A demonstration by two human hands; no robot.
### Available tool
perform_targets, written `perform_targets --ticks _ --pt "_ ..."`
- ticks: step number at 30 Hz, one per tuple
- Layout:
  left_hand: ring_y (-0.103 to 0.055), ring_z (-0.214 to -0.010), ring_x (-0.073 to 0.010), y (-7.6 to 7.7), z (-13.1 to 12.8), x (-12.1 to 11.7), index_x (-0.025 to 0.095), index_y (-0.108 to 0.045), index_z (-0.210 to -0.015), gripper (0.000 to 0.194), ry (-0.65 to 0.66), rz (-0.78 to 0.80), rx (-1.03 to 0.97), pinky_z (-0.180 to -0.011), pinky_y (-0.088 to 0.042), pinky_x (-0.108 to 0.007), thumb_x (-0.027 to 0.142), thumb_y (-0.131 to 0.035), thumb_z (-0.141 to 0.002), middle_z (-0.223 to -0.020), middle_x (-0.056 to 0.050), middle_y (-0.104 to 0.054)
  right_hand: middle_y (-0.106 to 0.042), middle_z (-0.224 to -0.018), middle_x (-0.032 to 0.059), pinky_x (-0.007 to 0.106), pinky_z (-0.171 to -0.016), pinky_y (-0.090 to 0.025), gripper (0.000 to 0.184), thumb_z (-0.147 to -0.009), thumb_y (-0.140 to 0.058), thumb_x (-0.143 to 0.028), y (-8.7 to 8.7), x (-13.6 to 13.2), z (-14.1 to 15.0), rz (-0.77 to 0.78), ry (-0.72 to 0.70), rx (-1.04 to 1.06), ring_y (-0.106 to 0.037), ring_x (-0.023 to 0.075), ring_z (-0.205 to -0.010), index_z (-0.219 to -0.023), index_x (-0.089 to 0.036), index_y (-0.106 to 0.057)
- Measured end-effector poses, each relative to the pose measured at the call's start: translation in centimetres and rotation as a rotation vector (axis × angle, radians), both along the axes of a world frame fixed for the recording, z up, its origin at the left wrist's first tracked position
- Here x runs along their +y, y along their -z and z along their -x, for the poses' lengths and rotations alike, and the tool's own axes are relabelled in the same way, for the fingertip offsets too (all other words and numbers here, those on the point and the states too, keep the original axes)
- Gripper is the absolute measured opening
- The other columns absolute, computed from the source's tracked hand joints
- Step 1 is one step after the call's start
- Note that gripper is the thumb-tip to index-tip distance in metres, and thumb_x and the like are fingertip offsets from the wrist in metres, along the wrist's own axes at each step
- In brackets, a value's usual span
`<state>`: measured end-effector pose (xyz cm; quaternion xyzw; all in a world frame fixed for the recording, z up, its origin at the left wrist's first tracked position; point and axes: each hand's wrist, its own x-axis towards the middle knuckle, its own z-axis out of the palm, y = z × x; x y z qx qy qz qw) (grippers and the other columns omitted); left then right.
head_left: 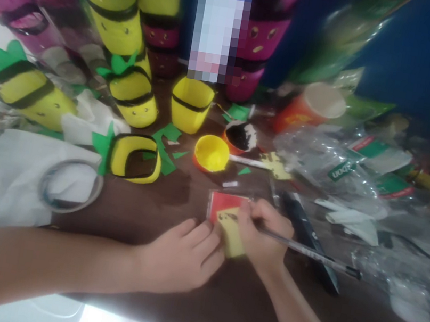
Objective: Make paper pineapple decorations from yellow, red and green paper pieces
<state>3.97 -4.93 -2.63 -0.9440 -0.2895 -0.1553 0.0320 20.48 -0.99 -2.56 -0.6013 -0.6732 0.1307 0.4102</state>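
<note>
My right hand [264, 233] is closed round a slim pen [306, 250] with a dark end. The pen slants down to the left, and its tip is near dark marks on a small piece of yellow paper [232, 241]. Beneath that piece lies a red square [225, 201] with a clear edge. My left hand [188, 254] rests on the table with curled fingers, its fingertips at the left edge of the yellow paper, holding it. Its thumb is partly tucked under and hard to see.
Behind the hands stand a yellow paint cup [211, 155], a dark paint cup [240, 138] and a yellow container [190, 109]. Yellow pots with green leaves [134, 157] and a tape roll [69, 187] are left. Plastic packaging [344, 159] and a black tool [311, 245] lie right.
</note>
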Motion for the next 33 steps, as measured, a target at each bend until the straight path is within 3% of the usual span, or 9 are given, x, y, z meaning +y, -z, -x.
perform_targets --ticks 33 --pt "-0.053 -0.091 -0.021 0.09 -0.05 -0.01 0.011 -0.055 -0.104 0.027 0.0 -0.005 -0.009 -0.075 -0.041 -0.032 0.026 -0.043 -0.085 -0.111 -0.015 -0.056 -0.032 -0.041 -0.008 0.018 -0.038 -0.027 0.037 -0.073 -0.054 -0.012 -0.03 0.02 -0.17 -0.017 -0.02 -0.028 -0.031 0.0047 -0.038 -0.046 -0.018 -0.029"
